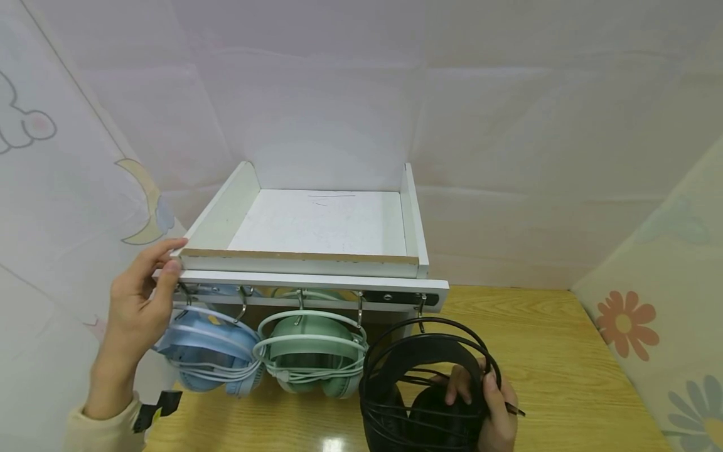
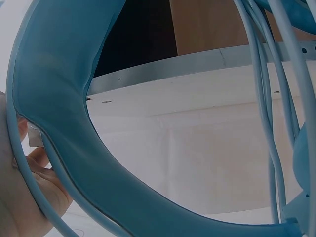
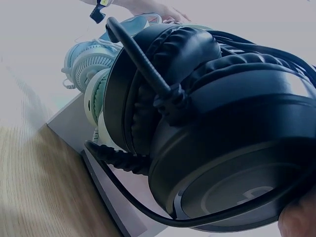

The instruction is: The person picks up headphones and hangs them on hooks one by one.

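Observation:
My right hand (image 1: 498,402) holds a black headset (image 1: 420,358) by its right side, fingers reaching inside the band. Its ear cups, microphone boom (image 3: 143,61) and coiled cable show in the right wrist view. The headset's band is just below the rightmost hook (image 1: 421,309); whether they touch I cannot tell. My left hand (image 1: 138,301) grips the left front corner of a white shelf (image 1: 299,265), thumb in front. On the hook rail below hang blue headphones (image 1: 211,342) and green headphones (image 1: 313,345). The blue headband (image 2: 64,98) fills much of the left wrist view.
The shelf has raised sides and stands on a wooden table (image 1: 553,364). Another hook (image 1: 359,309) sits between the green headphones and the black headset. Pale patterned cloth (image 1: 508,157) surrounds the table at the back and both sides.

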`<action>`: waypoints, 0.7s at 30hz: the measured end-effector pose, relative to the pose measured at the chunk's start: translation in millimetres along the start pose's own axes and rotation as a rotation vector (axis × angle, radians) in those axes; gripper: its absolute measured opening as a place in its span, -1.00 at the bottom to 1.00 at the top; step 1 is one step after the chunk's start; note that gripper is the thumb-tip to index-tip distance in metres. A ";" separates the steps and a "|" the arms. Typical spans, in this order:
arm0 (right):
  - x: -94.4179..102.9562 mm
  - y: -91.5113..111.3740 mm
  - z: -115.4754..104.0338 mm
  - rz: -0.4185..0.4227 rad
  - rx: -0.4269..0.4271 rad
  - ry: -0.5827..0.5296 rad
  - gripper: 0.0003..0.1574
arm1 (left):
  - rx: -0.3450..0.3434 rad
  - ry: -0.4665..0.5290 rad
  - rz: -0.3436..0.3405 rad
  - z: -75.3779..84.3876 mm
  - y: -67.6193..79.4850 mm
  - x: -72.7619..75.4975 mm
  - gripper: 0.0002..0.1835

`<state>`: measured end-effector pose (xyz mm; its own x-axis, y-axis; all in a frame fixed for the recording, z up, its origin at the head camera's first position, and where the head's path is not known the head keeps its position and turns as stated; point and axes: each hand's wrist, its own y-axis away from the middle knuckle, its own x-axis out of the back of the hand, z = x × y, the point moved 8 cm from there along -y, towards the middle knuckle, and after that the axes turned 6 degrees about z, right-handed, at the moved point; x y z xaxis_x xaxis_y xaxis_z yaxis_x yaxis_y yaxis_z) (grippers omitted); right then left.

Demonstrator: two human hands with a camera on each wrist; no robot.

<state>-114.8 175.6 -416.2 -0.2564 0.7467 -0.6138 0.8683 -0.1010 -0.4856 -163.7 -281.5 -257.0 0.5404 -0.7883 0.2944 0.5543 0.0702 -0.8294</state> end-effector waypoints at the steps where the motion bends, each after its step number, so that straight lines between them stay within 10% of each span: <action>1: -0.3 -0.4 0.2 -0.008 0.003 -0.015 -0.41 | 0.001 -0.002 0.000 -0.6 0.2 0.1 -0.66; 12: 5.5 -3.1 0.9 -0.011 0.008 0.153 -0.43 | 0.005 0.010 -0.003 -1.2 -0.1 -0.7 -0.65; 21: 4.6 -4.8 3.5 -0.097 0.054 0.054 -0.41 | 0.013 -0.003 0.008 -2.4 0.8 0.7 -0.66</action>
<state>-121.6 177.2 -418.9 -0.3136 0.7890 -0.5283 0.8162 -0.0603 -0.5746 -164.4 -283.4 -258.6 0.5471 -0.7856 0.2891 0.5578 0.0846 -0.8256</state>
